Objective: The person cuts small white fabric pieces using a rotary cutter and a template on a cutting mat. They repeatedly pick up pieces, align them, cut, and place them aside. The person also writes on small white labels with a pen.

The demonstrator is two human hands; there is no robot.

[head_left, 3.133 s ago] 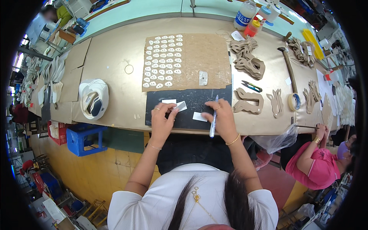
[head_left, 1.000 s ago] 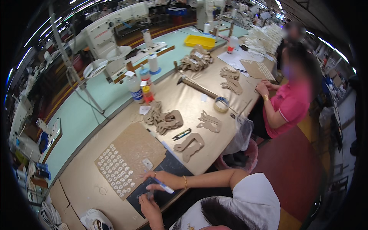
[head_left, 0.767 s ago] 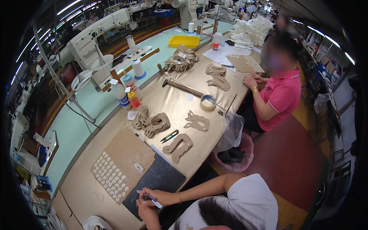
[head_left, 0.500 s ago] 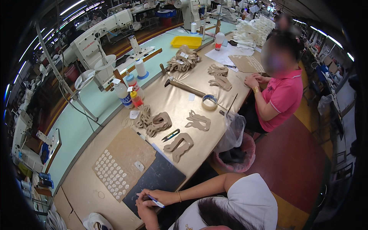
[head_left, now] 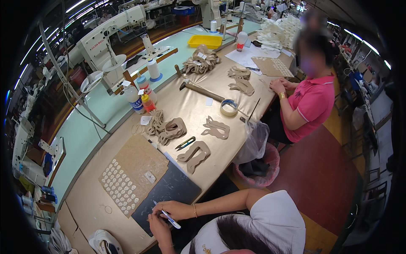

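My right hand (head_left: 178,209) grips a blue and white pen (head_left: 170,218), which lies slantwise across the fingers. Right beside it, my left hand (head_left: 159,228) has its fingers bent together; anything in them is too small or hidden to make out. Both hands are over the near edge of a dark mat (head_left: 173,190). Next to the mat lies a brown cardboard sheet (head_left: 137,154) bearing rows of small white pieces (head_left: 118,186). A small whitish, see-through piece (head_left: 149,177) rests on the cardboard near the mat.
Beyond the mat lie tan cut pieces (head_left: 194,156), thread snips (head_left: 185,143), a hammer (head_left: 205,92), a tape roll (head_left: 229,107) and bottles (head_left: 147,103). A pink-lined bin (head_left: 258,169) stands beside the table. A co-worker in pink (head_left: 311,99) sits at the right.
The view has shifted slightly. My right hand has turned a little, so more of the pen shows, and its fingers have drawn slightly apart from my left hand.
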